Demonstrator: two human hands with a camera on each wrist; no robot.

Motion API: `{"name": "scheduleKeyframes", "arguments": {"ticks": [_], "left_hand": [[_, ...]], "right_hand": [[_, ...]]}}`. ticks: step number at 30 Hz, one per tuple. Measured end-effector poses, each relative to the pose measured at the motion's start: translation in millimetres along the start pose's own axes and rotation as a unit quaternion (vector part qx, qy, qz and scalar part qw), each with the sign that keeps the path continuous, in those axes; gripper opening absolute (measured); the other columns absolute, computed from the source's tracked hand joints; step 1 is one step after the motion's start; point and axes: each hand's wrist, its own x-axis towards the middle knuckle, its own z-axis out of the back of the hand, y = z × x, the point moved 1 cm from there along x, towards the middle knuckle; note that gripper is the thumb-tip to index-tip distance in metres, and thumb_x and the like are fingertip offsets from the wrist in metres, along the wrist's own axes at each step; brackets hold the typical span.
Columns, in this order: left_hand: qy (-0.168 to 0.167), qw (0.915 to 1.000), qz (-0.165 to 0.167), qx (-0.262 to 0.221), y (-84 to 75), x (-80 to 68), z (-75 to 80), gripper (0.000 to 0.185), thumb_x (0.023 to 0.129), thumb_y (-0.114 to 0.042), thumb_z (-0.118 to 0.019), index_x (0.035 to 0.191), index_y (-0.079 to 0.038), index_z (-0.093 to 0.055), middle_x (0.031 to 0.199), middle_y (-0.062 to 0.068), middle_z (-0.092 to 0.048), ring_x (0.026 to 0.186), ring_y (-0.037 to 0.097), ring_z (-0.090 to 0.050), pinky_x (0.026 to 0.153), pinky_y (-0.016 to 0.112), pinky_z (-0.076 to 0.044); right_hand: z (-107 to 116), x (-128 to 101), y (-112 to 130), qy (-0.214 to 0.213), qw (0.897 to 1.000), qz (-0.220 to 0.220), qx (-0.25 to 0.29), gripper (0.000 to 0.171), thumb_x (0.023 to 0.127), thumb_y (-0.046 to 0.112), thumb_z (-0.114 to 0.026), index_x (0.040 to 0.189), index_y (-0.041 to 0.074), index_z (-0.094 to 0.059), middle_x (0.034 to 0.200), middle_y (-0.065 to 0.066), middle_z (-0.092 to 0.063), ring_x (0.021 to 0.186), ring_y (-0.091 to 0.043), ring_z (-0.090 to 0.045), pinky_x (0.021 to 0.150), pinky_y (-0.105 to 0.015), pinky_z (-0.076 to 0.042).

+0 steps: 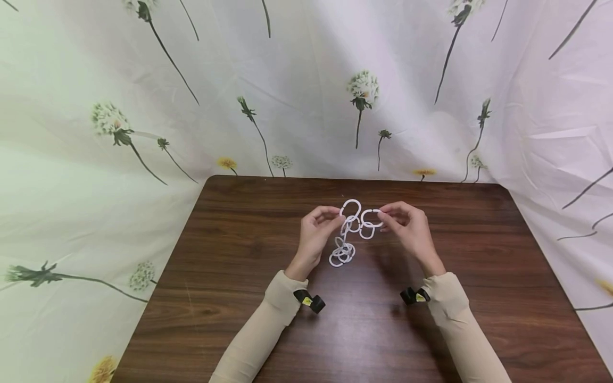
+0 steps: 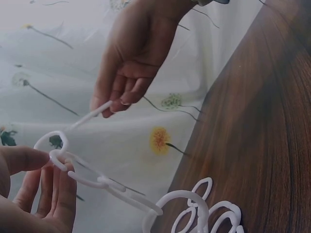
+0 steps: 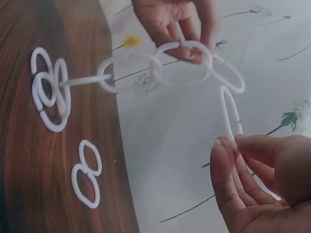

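Observation:
My left hand pinches a white plastic split ring, one link of a chain, between thumb and fingers. From it the chain droops toward the table, its lower links bunched in a cluster. In the right wrist view my right hand pinches a single white split ring near its lower end. The small gap in that ring faces away from the chain. Its upper end comes close to the chain's end link. Both hands are raised over the table, facing each other.
Two joined white rings lie on the dark wooden table, beside the cluster. A white curtain with dandelion prints hangs behind the table and at both sides. Each wrist wears a black strap with a small camera.

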Motion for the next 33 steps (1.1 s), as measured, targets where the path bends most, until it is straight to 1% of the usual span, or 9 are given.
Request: {"name": "scheduleKeyframes", "arguments": {"ticks": [3,9,12,18,21,24,28,30,33], "left_hand": [[-0.003,1.0000,0.001,-0.001,0.0,0.0,-1.0,0.024,0.082,-0.001,-0.076,0.103,0.005,-0.066,0.090,-0.002,-0.071,0.080,0.008,-0.067,0.075,0.020,-0.057],[-0.002,1.0000,-0.008,0.000,-0.3,0.3,-2.5,0.025,0.082,0.001,-0.075,0.104,0.008,-0.066,0.095,0.010,-0.072,0.080,0.008,-0.067,0.075,0.019,-0.057],[0.005,0.9999,-0.014,0.008,-0.1,0.5,-2.5,0.025,0.082,0.002,-0.075,0.104,0.010,-0.066,0.092,0.008,-0.071,0.078,0.008,-0.067,0.073,0.017,-0.056],[0.033,0.9987,-0.015,0.038,1.1,0.3,-2.4,0.025,0.082,0.001,-0.075,0.104,0.010,-0.067,0.087,0.000,-0.070,0.076,0.005,-0.065,0.068,0.016,-0.053],[0.039,0.9981,-0.012,0.045,1.8,0.4,-2.9,0.023,0.083,0.001,-0.074,0.103,0.008,-0.067,0.087,-0.003,-0.069,0.077,0.005,-0.066,0.068,0.016,-0.053],[0.045,0.9976,-0.010,0.052,1.7,0.1,-3.1,0.022,0.083,0.001,-0.074,0.104,0.006,-0.068,0.093,0.010,-0.071,0.078,0.005,-0.066,0.069,0.016,-0.053],[0.057,0.9965,-0.001,0.060,1.3,-1.1,-2.8,0.024,0.084,-0.002,-0.075,0.106,0.005,-0.068,0.105,0.028,-0.067,0.080,0.006,-0.067,0.069,0.016,-0.053],[0.064,0.9958,0.005,0.065,1.4,-1.6,-2.6,0.025,0.084,-0.005,-0.076,0.107,0.004,-0.069,0.105,0.025,-0.068,0.079,0.006,-0.067,0.069,0.017,-0.054],[0.078,0.9945,0.016,0.068,1.6,-2.2,-2.4,0.026,0.085,-0.008,-0.076,0.108,0.003,-0.069,0.103,0.018,-0.071,0.079,0.009,-0.068,0.070,0.024,-0.057]], "right_hand": [[-1,-3,11,0.004,1.000,0.002,-0.001,0.019,0.091,0.004,-0.068,0.105,-0.008,-0.066,0.101,-0.032,-0.067,0.068,-0.005,-0.071,0.065,-0.032,-0.062],[-2,-3,17,0.010,1.000,0.010,-0.009,0.019,0.091,0.004,-0.068,0.105,-0.008,-0.066,0.101,-0.032,-0.067,0.066,-0.006,-0.070,0.064,-0.031,-0.062],[-2,-3,18,0.017,1.000,0.010,-0.016,0.018,0.091,0.004,-0.067,0.106,-0.007,-0.067,0.103,-0.033,-0.067,0.065,-0.007,-0.070,0.064,-0.030,-0.062],[-2,0,20,0.024,0.999,0.019,-0.033,0.016,0.092,0.005,-0.067,0.104,-0.005,-0.068,0.100,-0.029,-0.069,0.066,-0.028,-0.071,0.060,-0.029,-0.060],[-2,2,21,0.029,0.999,0.023,-0.036,0.016,0.092,0.005,-0.067,0.104,-0.006,-0.068,0.098,-0.028,-0.069,0.063,-0.020,-0.069,0.058,-0.028,-0.060],[-3,2,22,0.034,0.998,0.030,-0.037,0.015,0.092,0.004,-0.067,0.103,-0.007,-0.068,0.095,-0.025,-0.069,0.062,-0.011,-0.066,0.057,-0.027,-0.059],[-5,2,23,0.041,0.998,0.036,-0.040,0.014,0.092,0.003,-0.066,0.103,-0.006,-0.068,0.094,-0.022,-0.069,0.062,-0.014,-0.066,0.056,-0.028,-0.059],[-6,2,23,0.048,0.998,0.035,-0.038,0.015,0.092,0.003,-0.066,0.103,-0.006,-0.068,0.094,-0.022,-0.069,0.063,-0.014,-0.065,0.057,-0.028,-0.059],[-7,2,21,0.059,0.997,0.031,-0.035,0.015,0.093,0.003,-0.065,0.104,-0.006,-0.068,0.094,-0.024,-0.069,0.064,-0.006,-0.063,0.057,-0.029,-0.059]]}}
